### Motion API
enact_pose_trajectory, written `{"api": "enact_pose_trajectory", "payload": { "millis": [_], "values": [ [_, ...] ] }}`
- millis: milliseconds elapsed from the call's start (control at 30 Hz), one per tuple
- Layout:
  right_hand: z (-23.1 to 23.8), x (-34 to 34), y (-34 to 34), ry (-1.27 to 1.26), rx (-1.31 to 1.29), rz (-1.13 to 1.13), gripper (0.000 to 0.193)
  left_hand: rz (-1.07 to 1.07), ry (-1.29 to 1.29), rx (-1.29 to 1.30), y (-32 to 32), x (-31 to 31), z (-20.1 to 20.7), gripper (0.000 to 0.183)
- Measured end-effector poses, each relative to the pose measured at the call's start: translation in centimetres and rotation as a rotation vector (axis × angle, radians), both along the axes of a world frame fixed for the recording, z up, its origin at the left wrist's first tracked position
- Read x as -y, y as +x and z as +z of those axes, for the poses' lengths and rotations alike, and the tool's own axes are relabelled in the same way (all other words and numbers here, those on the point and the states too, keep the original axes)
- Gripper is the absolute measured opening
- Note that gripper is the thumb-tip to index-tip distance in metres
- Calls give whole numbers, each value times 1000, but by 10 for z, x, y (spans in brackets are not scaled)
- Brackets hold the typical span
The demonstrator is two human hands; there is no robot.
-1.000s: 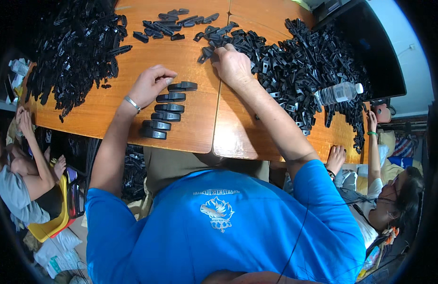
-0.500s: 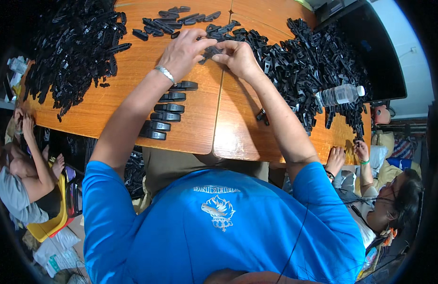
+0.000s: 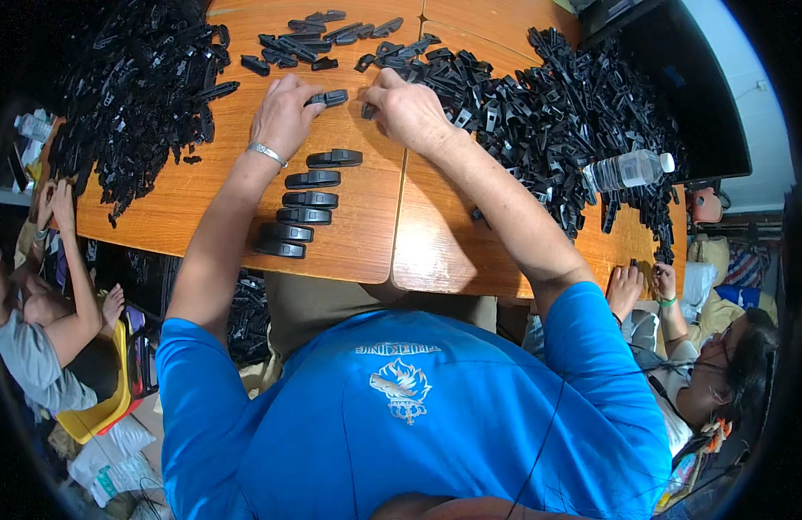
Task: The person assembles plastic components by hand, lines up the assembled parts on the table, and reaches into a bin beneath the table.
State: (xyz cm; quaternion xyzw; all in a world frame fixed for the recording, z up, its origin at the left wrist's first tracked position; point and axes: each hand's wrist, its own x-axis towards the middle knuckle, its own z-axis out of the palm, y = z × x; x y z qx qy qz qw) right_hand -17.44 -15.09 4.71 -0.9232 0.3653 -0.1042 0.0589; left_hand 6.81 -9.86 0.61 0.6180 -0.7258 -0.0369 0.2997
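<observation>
My left hand (image 3: 284, 117), with a silver bracelet at the wrist, is closed on the end of an elongated black plastic piece (image 3: 331, 98) just above the table. To its right, my right hand (image 3: 409, 111) has its fingers curled down on a small dark plastic piece (image 3: 368, 111), mostly hidden by the fingers. The two hands are apart. Between my forearms lies a column of several similar black plastic pieces (image 3: 335, 158), running toward the table's near edge.
Big heaps of black plastic parts cover the wooden table's left (image 3: 141, 113) and right (image 3: 539, 113). Loose elongated parts (image 3: 301, 45) lie beyond my hands. A clear bottle (image 3: 630, 171) rests on the right heap. Other people's hands work at left (image 3: 58, 204) and right (image 3: 626, 289).
My hands were together over a dark piece and have separated. The left moved left and nearer with an elongated black piece; the right stays near the right heap's edge.
</observation>
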Motion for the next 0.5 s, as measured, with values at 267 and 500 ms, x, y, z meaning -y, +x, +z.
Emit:
{"api": "enact_pose_trajectory", "payload": {
  "millis": [267,500],
  "values": [
    [5,13,6,-17,-40,73,29,-10,91,-13,-3,-21,7,30],
    [-7,-21,7,355,451,-180,26,-22,20,-147,5,-24,-3,25]
  ]
}}
